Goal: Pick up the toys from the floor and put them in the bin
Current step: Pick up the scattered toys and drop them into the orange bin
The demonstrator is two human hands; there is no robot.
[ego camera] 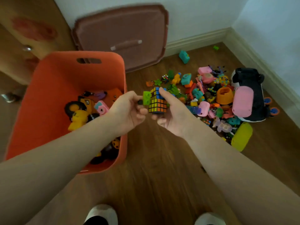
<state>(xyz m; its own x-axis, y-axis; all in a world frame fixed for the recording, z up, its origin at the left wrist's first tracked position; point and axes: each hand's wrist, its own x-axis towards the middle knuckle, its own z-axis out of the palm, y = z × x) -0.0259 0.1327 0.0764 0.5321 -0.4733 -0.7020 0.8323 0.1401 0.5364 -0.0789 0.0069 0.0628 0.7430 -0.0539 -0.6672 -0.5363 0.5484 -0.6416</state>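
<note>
Wood floor (154,184), room corner, white baseboard. Right hand (172,116) cupped palm-up, thumb over the top of a puzzle cube (157,104), fingers curled beneath: gripping it. Left hand (129,109) closed on a green block (146,98) plus a small black piece, touching the cube's left side. Both hands hover just right of the orange bin (53,88). Bin holds a yellow truck (81,106), pink toy camera (101,108), other toys. Bin lid (123,30) leans on wall. Toy pile (211,98) on floor to the right, plush (253,88) at its edge.
</note>
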